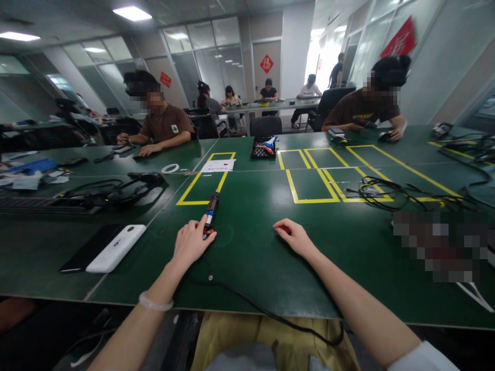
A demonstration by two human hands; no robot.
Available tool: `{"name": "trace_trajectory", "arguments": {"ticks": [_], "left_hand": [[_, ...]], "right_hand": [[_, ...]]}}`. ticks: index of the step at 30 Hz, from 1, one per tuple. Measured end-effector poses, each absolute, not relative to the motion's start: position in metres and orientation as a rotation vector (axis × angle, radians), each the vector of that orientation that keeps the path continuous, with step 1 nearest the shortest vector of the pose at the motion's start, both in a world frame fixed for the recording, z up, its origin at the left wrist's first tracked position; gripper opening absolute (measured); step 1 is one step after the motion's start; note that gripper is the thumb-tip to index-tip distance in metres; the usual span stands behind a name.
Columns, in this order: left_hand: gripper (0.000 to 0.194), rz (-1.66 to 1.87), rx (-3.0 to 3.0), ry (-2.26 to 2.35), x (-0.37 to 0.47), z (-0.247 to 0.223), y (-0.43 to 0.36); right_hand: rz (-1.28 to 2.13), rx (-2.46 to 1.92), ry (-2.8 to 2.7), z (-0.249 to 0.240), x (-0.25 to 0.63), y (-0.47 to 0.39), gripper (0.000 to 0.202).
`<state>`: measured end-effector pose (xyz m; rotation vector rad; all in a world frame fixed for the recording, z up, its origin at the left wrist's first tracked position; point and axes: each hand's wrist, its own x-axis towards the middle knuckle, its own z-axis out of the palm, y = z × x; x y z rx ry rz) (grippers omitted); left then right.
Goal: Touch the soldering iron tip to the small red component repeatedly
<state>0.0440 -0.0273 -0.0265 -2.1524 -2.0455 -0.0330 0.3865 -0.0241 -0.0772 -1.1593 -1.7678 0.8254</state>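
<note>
Leftmost: dark slab [87, 248] and white device [116, 248] side by side on the green bench [240, 268]. Then the left hand [190, 239], fingers bent and pinching the near end of a slim handheld tool [211, 216], thumb across its orange-red part. Tool lies left of centre, its narrow far tip at the near edge of the yellow tape outline [193, 203]; paper card [218, 165] beyond.

Judgement on handling: stiff body, probably light enough for one hand; smooth casing might slip a little. Best hold looks to be the thicker blue-and-white middle, off the slender tip, likely its most delicate part. Black cord [247, 296] curves toward the near edge and could drag; cannot tell if it joins the tool.

Right of centre: right hand [296, 238], fingers loosely curled, thumb slightly apart, nothing seen between. Farther right, tangled cables [373, 191].
</note>
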Motion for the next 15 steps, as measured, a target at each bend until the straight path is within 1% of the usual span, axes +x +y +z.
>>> {"name": "trace_trajectory", "arguments": {"ticks": [10,15], "left_hand": [[0.073,0.089,-1.885,-2.199,-0.044,-0.028,-0.031],[0.066,0.143,-1.758,-2.304,-0.078,-0.026,-0.035]], "right_hand": [[0.816,-1.174,-1.789,-0.076,0.386,-0.025,0.017],[0.803,-1.183,-1.816,-0.075,0.387,-0.025,0.017]]}}
